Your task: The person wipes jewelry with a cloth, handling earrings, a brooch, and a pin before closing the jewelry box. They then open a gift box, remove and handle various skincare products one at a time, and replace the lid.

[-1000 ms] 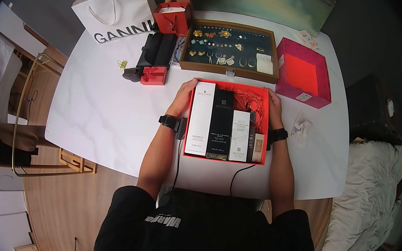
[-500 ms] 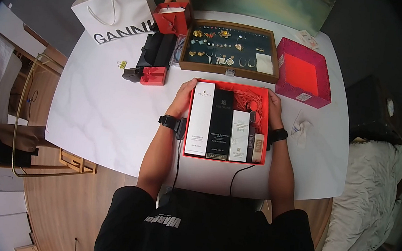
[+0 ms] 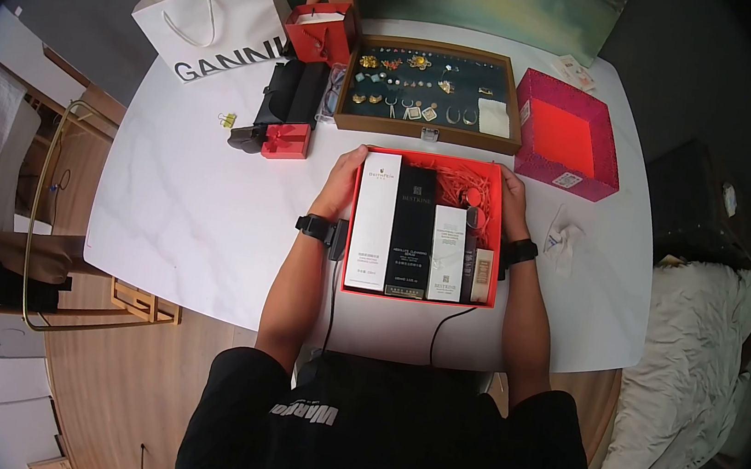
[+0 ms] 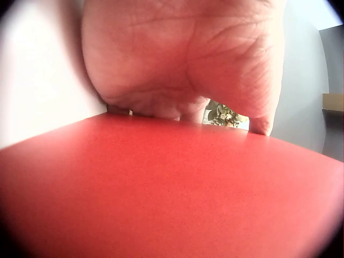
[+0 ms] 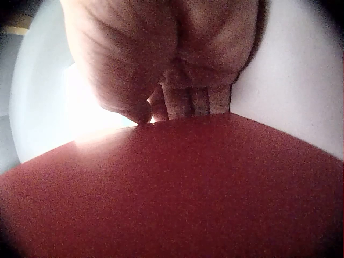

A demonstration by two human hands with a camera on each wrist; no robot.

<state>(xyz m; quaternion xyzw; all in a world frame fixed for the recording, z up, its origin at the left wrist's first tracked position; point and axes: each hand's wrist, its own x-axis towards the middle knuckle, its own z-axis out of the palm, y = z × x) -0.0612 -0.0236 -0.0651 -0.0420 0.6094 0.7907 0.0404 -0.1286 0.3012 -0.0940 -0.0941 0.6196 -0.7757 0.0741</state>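
A red gift box (image 3: 419, 299), its top off, sits near the table's front edge. My left hand (image 3: 341, 182) grips its left side, palm along the wall and fingers at the far corner. The right side is held the same way by my right hand (image 3: 515, 209). Inside lie a long white carton (image 3: 373, 220), a black carton (image 3: 413, 225), a shorter white carton (image 3: 447, 254) and a small beige box (image 3: 481, 276). Red shredded paper (image 3: 455, 186) fills the back right around round red items. Both wrist views show a plain red box wall (image 4: 172, 183) below the palm.
Behind stands a wooden jewellery case (image 3: 429, 134), with a magenta lid (image 3: 566, 184) to its right. At the left are a white paper bag (image 3: 223, 32), a red bag (image 3: 322, 38), a black case (image 3: 291, 93) and a small red box (image 3: 287, 142). Cables cross the front edge.
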